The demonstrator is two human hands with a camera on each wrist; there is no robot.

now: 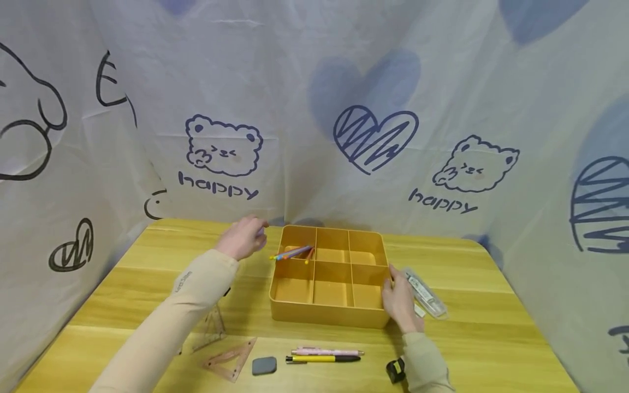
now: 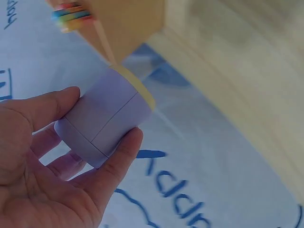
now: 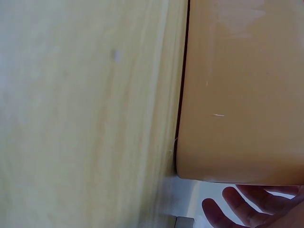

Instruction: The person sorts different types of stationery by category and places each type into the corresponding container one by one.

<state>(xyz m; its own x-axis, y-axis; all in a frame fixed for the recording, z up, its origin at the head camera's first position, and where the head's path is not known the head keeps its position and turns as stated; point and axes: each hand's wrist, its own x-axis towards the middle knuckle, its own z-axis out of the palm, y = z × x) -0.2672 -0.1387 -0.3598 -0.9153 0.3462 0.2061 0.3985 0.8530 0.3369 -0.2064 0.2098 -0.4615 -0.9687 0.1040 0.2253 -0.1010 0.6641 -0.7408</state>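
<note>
A small lavender cylinder [image 2: 102, 118] with a yellow rim sits between the thumb and fingers of my left hand [image 1: 243, 238]. This hand hovers just left of the back left corner of a yellow storage box [image 1: 326, 315] with several compartments. Coloured pencils [image 1: 295, 252] lean in its back left compartment, their bright ends poking up. My right hand [image 1: 400, 301] grips the box's right wall near the front corner, thumb at the rim. In the right wrist view its curled fingers [image 3: 232, 202] show beside the box's side.
Right of the box lies a clear plastic case [image 1: 426, 295]. Along the front are a pink pen [image 1: 326, 352], a yellow pen [image 1: 314, 359], a grey eraser-like block [image 1: 264, 365], a pink set square [image 1: 220, 371] and a small black item [image 1: 395, 370]. A printed cloth [image 1: 304, 191] hangs behind.
</note>
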